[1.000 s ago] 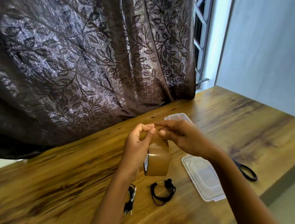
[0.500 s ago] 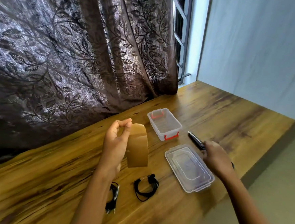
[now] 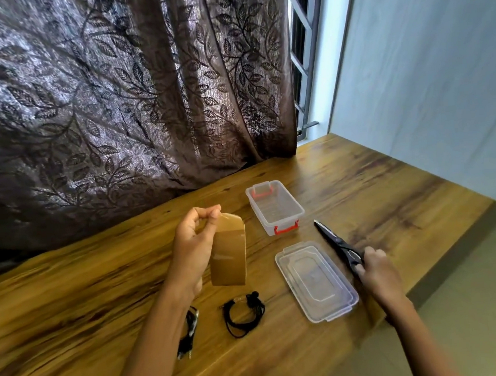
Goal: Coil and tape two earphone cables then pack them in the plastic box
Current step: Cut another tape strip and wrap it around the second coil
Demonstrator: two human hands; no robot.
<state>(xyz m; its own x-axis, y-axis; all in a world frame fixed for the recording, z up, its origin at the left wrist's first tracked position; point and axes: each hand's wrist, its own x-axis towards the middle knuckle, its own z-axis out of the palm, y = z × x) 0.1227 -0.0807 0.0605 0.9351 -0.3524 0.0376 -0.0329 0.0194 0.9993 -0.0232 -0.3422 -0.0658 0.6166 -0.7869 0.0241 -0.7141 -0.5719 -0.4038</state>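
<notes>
My left hand [image 3: 195,245] holds a roll of brown tape [image 3: 229,250] upright above the table, pinching its free end at the top. My right hand [image 3: 376,272] grips the handles of black scissors [image 3: 335,241], whose blades point away along the table. A coiled black earphone cable [image 3: 244,312] lies on the wood below the tape. A second black cable [image 3: 188,332] lies to its left, partly hidden by my left forearm. The clear plastic box [image 3: 275,206] with red clips stands open further back. Its clear lid [image 3: 316,280] lies flat beside the scissors.
A dark leaf-patterned curtain [image 3: 116,109] hangs behind the wooden table [image 3: 72,305]. The table's right edge [image 3: 441,249] drops to a pale floor. A window grille [image 3: 302,65] and a light wall stand at the right.
My right hand let go of the tape end and moved right and down onto the scissors. The left hand stays up with the tape roll. The camera view shifted, showing the box.
</notes>
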